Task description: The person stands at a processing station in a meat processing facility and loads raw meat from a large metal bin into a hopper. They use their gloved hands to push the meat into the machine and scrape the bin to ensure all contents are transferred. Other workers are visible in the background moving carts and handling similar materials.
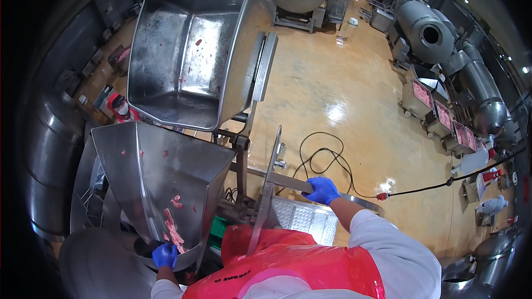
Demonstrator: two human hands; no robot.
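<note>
My left hand (165, 256), in a blue glove, is closed over the curved rim (187, 259) at the bottom of a steel chute (160, 160). Pink meat strips (174, 231) lie on the chute's sloping wall just beyond that hand, with small scraps higher up. My right hand (321, 190), gloved in blue too, grips the end of a metal guard rail (291, 182). Above the chute a big steel tub (191, 58) is tilted toward me, with a few red scraps stuck inside.
A tread-plate step (305, 220) is beside my red apron (288, 266). A black cable (335, 152) loops over the floor. Meat-filled carts (421, 97) line the right side near large steel drums (424, 30). People (492, 205) are at far right; another (119, 105) is behind the chute.
</note>
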